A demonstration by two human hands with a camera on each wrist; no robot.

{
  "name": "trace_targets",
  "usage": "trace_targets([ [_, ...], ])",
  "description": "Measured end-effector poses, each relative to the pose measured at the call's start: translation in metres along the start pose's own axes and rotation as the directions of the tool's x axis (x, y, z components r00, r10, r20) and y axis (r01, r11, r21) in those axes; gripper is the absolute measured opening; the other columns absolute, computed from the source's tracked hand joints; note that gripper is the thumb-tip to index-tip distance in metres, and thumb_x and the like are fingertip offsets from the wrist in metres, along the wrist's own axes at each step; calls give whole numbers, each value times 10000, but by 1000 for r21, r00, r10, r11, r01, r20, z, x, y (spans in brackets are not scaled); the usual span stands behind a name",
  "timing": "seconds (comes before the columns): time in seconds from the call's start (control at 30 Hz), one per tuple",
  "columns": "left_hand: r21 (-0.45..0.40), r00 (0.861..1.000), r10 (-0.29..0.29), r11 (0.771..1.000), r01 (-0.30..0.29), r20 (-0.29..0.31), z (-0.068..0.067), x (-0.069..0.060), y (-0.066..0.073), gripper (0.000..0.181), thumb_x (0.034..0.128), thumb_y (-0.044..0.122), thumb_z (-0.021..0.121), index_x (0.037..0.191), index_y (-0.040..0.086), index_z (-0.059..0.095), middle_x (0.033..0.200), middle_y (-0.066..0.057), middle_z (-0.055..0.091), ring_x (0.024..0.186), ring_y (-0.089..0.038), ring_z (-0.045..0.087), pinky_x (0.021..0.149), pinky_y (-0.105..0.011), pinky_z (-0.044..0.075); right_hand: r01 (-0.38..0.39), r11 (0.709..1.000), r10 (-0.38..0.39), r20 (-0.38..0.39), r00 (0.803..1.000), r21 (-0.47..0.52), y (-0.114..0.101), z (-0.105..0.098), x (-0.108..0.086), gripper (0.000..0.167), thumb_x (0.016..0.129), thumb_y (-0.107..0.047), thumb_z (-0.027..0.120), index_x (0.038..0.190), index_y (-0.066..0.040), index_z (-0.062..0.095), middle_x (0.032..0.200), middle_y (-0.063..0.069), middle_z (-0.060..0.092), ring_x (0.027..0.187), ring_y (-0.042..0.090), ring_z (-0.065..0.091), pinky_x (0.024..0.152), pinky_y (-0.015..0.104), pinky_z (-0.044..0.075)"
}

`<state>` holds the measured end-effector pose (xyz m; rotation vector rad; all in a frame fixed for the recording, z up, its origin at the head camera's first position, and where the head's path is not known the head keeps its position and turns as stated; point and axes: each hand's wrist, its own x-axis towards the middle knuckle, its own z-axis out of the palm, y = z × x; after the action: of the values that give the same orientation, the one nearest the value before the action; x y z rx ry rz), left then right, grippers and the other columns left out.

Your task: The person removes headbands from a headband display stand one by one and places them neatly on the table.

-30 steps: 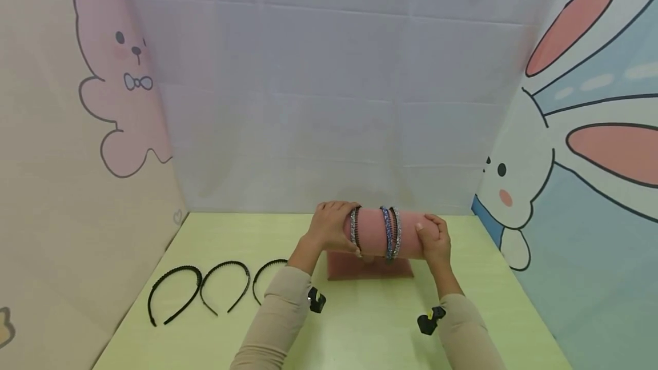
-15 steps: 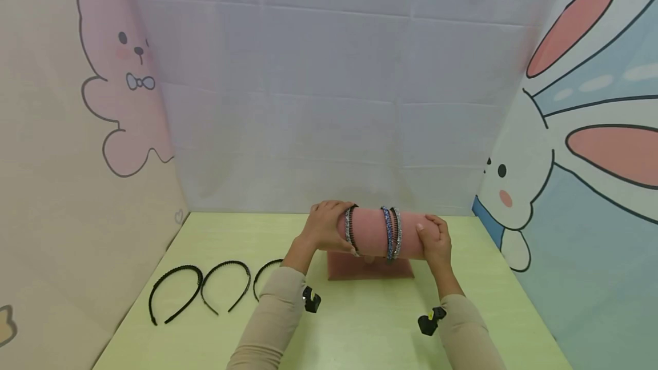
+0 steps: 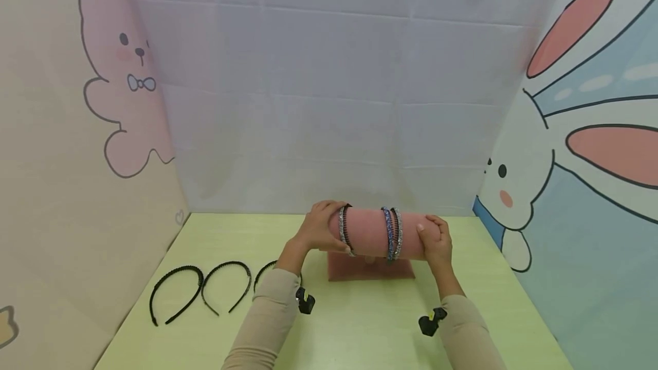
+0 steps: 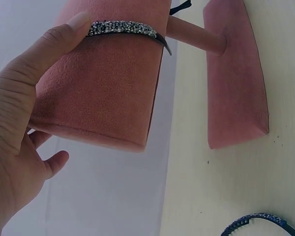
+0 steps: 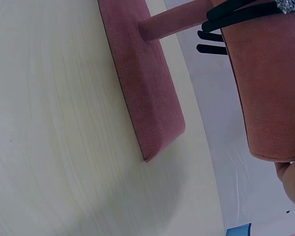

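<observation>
A pink velvet headband display stand has a horizontal roll [image 3: 366, 227] above a flat base [image 3: 341, 268]. My left hand [image 3: 315, 232] spans the roll's left part and holds a silver glittery headband [image 3: 342, 227] there; the left wrist view shows the thumb against its band [image 4: 123, 28]. My right hand [image 3: 437, 242] grips the roll's right end, thumb on the front. Between the hands a blue glittery headband [image 3: 388, 233] and a second silver headband [image 3: 398, 233] sit close together around the roll. Their dark ends [image 5: 241, 14] stick out below it in the right wrist view.
On the pale table [image 3: 360, 330] to the left lie a thick dark headband [image 3: 197, 276], a thinner one [image 3: 249, 276] and a third [image 3: 260, 273], partly behind my left sleeve. Printed walls [image 3: 329, 73] enclose the back and sides.
My left hand has slid leftward along the roll with the silver headband, widening the gap to the other two. My right hand has stayed on the right end.
</observation>
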<state>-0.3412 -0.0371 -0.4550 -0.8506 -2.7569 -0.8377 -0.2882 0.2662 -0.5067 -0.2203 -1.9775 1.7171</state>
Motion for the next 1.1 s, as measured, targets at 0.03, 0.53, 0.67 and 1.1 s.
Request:
trace_targets([
  [0.03, -15, 1000, -9, 1000, 9, 1, 1, 0, -2, 1055, 469, 518, 876, 1391, 296, 413, 1372, 22, 400, 1262, -204, 312, 947, -445, 359, 0, 1000, 0, -1, 1000, -2, 0, 0, 0, 409, 870, -272, 657, 1222, -115, 521, 1234, -35, 507, 1093, 133, 438, 851, 293, 361],
  [0.53, -294, 999, -44, 955, 49, 25, 0, -10, -16, 1067, 502, 367, 918, 1415, 290, 372, 1436, -8, 281, 1209, -240, 389, 877, -429, 427, 35, 999, -35, -13, 999, -11, 3, 0, 1, 398, 874, -251, 649, 1214, -89, 521, 1213, -41, 519, 1111, 154, 442, 896, 325, 348],
  [0.67, -348, 999, -36, 937, 39, 15, -2, -12, -19, 1061, 496, 342, 925, 1409, 257, 391, 1440, 16, 307, 1259, -220, 350, 924, -457, 390, 34, 999, -34, -7, 999, -5, 4, 0, 2, 401, 873, -259, 653, 1217, -100, 522, 1209, -53, 518, 1104, 139, 444, 889, 309, 351],
  [1.1, -378, 998, -57, 924, 63, 27, -5, -17, -27, 1079, 521, 373, 912, 1433, 275, 344, 1447, 17, 317, 1306, -219, 308, 979, -479, 339, 38, 999, -38, 1, 999, 4, 4, 2, 2, 401, 878, -252, 649, 1231, -116, 516, 1210, -52, 511, 1084, 119, 445, 856, 272, 360],
])
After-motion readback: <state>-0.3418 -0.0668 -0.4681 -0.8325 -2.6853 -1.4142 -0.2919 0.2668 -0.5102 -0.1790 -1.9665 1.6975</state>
